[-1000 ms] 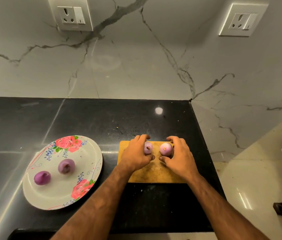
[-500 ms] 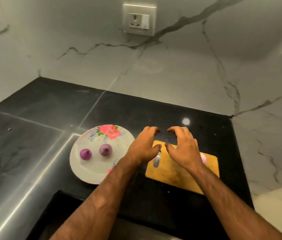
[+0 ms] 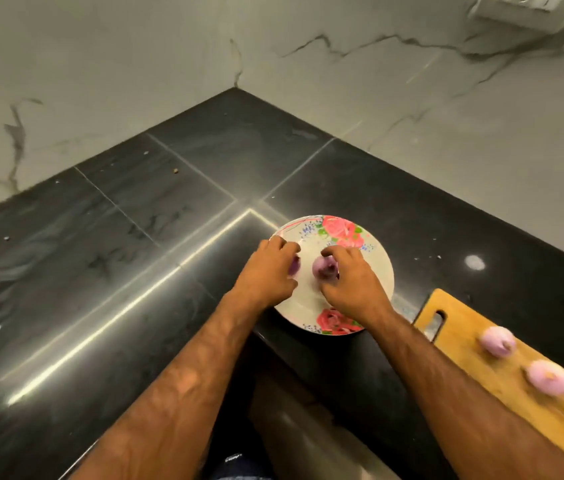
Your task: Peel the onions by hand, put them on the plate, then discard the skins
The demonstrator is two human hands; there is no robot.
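Both hands are over the flowered plate (image 3: 379, 268) on the black counter (image 3: 128, 258). The left hand (image 3: 268, 273) curls loosely over a purple onion (image 3: 293, 265) that peeks out just past its fingertips – whether it pinches it, I cannot tell. The right hand (image 3: 349, 284) cups a second purple onion (image 3: 323, 267), thumb below and fingers arched above it, seemingly touching, though a firm hold is unclear. Well off to the right of that hand, two paler onions – one (image 3: 497, 341) nearer, one (image 3: 549, 378) farther – lie on a wooden cutting board (image 3: 464, 344).
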